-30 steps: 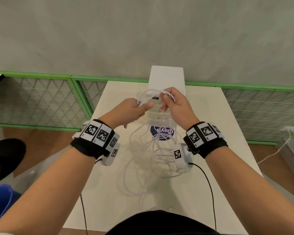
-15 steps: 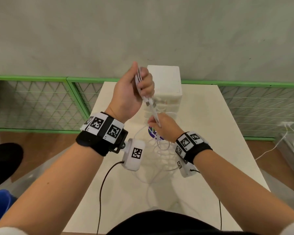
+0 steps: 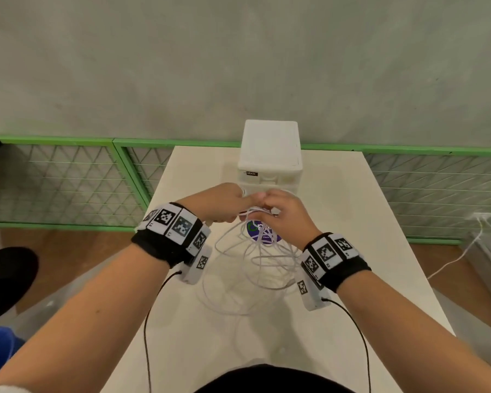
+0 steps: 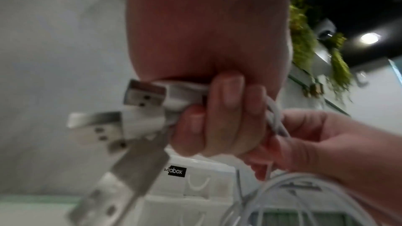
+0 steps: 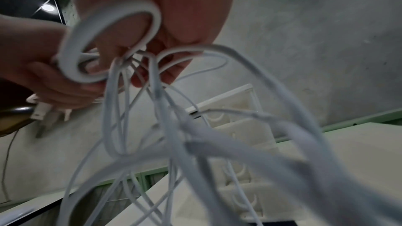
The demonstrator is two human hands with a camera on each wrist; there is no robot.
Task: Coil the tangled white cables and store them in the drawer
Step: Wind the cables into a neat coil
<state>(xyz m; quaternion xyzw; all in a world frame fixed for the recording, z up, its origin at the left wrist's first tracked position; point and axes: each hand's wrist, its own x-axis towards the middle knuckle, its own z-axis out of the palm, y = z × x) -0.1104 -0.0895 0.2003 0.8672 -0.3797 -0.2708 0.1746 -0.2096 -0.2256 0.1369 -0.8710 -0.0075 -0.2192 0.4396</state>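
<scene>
Head view, left hand (image 3: 224, 202) lowered, meeting right hand (image 3: 284, 211)

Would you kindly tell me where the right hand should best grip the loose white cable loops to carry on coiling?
Probably just beside the left hand, which grips the plug ends. There the tangled white cables run together before fanning into hanging loops, so the right hand should pinch from its own side and slide outward.

We see smooth white plastic-looking cables (image 3: 250, 259) with bare metal plugs (image 4: 143, 94). The drawer unit (image 3: 270, 154) looks matt plastic.
</scene>
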